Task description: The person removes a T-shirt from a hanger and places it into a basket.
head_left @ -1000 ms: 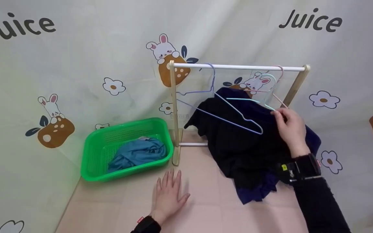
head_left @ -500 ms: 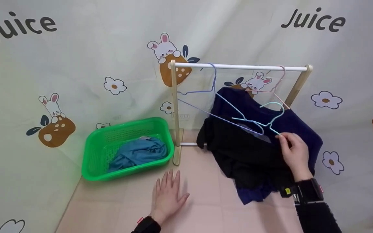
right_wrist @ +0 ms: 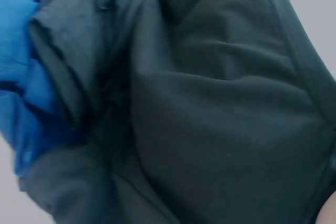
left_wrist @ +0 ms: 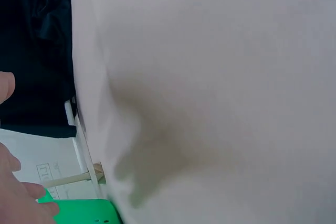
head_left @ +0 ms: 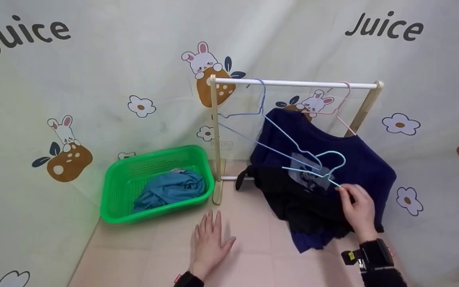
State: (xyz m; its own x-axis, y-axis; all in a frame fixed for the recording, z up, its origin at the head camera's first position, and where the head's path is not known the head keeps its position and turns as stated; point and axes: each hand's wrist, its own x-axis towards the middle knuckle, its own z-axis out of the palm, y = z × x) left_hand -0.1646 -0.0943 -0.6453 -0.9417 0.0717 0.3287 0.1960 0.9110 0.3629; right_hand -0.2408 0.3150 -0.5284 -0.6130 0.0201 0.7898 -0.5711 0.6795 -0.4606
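In the head view my right hand (head_left: pixel 360 211) pinches the right shoulder of a mint-green hanger (head_left: pixel 335 152). A black garment (head_left: pixel 301 199) droops from this hanger; folds of it fill the right wrist view. Whether my fingers also grip the cloth is hidden. Behind it a navy shirt (head_left: pixel 373 167) with a grey print hangs on a pink hanger (head_left: pixel 348 95). My left hand (head_left: pixel 211 247) has straight, spread fingers over the pink tabletop (head_left: pixel 253 271), holding nothing. Its contact with the surface cannot be told.
A small rack with a white top bar (head_left: pixel 293 83) and wooden posts (head_left: pixel 216 139) stands at the back. On its left hangs a bare blue-violet hanger (head_left: pixel 263 97), whose lower end overlaps the garments in view. A green basket (head_left: pixel 114 199) left of the rack contains teal cloth (head_left: pixel 169 189).
My right hand has brought the mint-green hanger and the black garment down from just below the bar, uncovering more of the navy shirt and its print. The left hand has barely shifted.
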